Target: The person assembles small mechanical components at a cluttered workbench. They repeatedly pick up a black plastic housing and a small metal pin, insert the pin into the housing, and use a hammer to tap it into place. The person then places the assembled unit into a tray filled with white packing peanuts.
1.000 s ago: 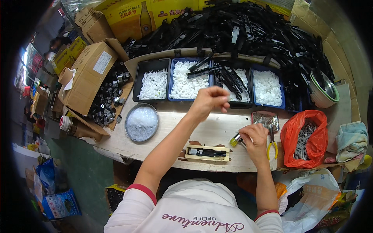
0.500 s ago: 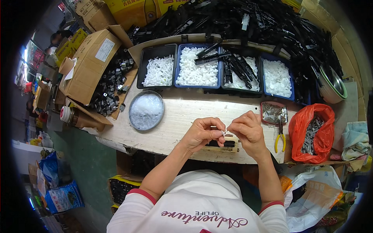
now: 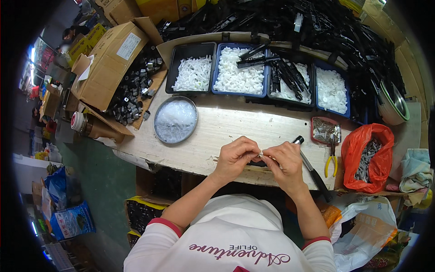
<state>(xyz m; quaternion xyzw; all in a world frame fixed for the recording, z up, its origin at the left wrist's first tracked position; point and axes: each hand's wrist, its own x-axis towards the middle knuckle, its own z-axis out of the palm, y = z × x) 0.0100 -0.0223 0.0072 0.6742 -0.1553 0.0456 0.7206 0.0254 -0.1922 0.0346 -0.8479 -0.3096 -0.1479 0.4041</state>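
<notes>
My left hand (image 3: pixel 236 157) and my right hand (image 3: pixel 286 164) meet over the front edge of the bench, fingertips pinched together. Between them is a small white plastic piece (image 3: pixel 261 154), gripped from both sides; its exact shape is mostly covered by the fingers. Under the hands lies a wooden block (image 3: pixel 257 169) with something black on it, largely hidden. Just right of my right hand, a tool with a metal shaft and black grip (image 3: pixel 313 170) lies slanted across the bench edge.
Behind the hands stand bins of white plastic parts (image 3: pixel 240 75), with black parts (image 3: pixel 290 81) across two of them. A round metal dish (image 3: pixel 196 119) is at left. At right are yellow-handled pliers (image 3: pixel 331 166), a red tray (image 3: pixel 314 136) and a red bag (image 3: pixel 348 158).
My hands have drawn closer together around the small white piece. The right hand has shifted slightly left and down, and the black-gripped tool now shows beside it. The whole view has shifted a little.
</notes>
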